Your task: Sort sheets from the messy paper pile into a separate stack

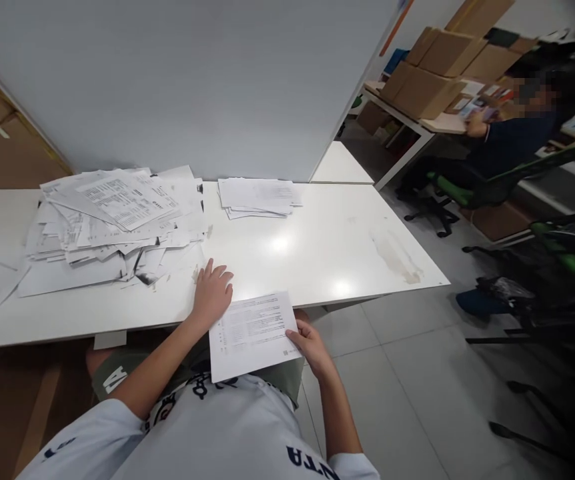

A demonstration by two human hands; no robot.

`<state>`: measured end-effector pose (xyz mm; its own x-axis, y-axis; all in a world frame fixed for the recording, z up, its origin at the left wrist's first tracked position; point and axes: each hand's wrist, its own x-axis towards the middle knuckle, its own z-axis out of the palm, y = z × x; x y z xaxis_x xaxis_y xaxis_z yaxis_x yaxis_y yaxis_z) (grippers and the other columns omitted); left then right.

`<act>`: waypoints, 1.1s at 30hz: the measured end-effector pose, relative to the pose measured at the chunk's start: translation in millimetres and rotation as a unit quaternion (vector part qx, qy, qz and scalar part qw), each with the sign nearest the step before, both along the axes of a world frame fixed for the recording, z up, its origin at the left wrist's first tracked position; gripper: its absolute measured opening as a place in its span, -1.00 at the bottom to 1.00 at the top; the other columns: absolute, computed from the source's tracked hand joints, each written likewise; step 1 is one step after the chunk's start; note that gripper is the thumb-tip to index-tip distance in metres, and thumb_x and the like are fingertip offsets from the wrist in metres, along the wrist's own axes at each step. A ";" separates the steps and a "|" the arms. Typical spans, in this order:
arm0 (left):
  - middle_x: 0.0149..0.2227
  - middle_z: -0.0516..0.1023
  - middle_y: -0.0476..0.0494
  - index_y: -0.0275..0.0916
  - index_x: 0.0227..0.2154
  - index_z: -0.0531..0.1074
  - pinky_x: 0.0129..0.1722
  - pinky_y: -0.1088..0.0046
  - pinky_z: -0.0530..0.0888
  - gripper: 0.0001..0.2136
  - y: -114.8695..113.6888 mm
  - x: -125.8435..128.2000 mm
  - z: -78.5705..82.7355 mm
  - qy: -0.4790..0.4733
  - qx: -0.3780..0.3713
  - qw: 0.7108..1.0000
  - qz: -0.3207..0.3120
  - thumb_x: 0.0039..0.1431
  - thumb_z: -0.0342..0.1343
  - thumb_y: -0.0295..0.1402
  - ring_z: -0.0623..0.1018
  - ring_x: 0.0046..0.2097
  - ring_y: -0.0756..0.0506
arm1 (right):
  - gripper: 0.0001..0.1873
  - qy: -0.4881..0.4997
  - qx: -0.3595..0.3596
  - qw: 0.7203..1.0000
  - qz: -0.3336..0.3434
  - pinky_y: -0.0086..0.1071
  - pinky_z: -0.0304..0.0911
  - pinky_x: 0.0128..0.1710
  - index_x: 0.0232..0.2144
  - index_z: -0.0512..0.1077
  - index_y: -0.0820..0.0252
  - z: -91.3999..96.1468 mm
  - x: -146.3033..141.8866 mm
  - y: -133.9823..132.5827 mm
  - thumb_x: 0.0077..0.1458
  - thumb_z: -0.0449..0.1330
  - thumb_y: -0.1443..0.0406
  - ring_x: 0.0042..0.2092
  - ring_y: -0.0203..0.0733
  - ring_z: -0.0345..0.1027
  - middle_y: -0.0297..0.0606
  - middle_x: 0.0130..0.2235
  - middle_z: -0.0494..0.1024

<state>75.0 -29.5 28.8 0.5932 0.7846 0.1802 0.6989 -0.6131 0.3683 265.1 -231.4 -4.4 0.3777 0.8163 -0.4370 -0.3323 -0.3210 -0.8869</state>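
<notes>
Shirt front (217, 433) below; floppy, light printed sheet (250, 333), pinched at 3 o'clock in the right grip (310, 347); left hand (212, 293) open on the table (317, 253).

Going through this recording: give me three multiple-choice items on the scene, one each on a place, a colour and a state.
1. Where is the left hand? A) on the white table B) on a cardboard box C) on the floor
2. What colour is the trim on the chair under the seated person? A) red B) green C) yellow
3. What is the right hand doing with the single sheet? A) crumpling it B) pressing it to the floor C) holding its edge

1: A, its fingers rest on the tabletop.
2: B, green trim shows on the chair.
3: C, its fingers grip the sheet's edge.
</notes>
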 end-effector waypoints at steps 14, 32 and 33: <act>0.04 0.54 -0.16 -0.16 -0.12 0.48 0.20 0.15 0.35 -0.66 12.2 -19.5 13.1 -0.314 -0.166 0.931 0.089 0.30 -0.12 -0.12 0.42 0.18 -0.23 | -0.57 -0.139 0.008 0.990 0.011 -0.27 0.34 -0.34 -0.35 0.55 0.18 28.2 59.0 -9.9 -0.16 0.36 -0.01 -0.32 -0.08 0.44 -0.22 -0.34 0.61; 0.24 0.38 -0.17 -0.11 0.16 0.37 0.23 0.01 0.23 -0.58 -50.3 -118.0 -26.7 0.048 0.098 0.975 0.191 0.27 -0.11 -0.37 0.30 0.30 -0.31 | -0.55 -0.449 0.027 0.884 -0.131 0.07 0.17 0.05 -0.07 0.38 0.38 51.6 147.6 338.9 -0.05 0.05 0.35 0.03 0.13 0.28 0.19 -0.02 0.44; 0.23 0.38 -0.17 -0.11 0.15 0.38 0.23 0.01 0.23 -0.58 -51.9 -118.9 -27.1 0.051 0.104 0.974 0.194 0.26 -0.10 -0.37 0.31 0.29 -0.31 | -0.51 -0.477 0.043 0.869 -0.126 0.13 0.08 0.12 0.00 0.34 0.40 50.1 138.9 343.6 -0.01 0.03 0.34 0.13 0.19 0.19 0.25 0.08 0.37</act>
<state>-43.9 -81.4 1.7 0.2823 0.9059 0.3155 0.9194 -0.3494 0.1805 404.0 112.2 45.7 0.7064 0.6689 0.2316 0.5161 -0.2628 -0.8152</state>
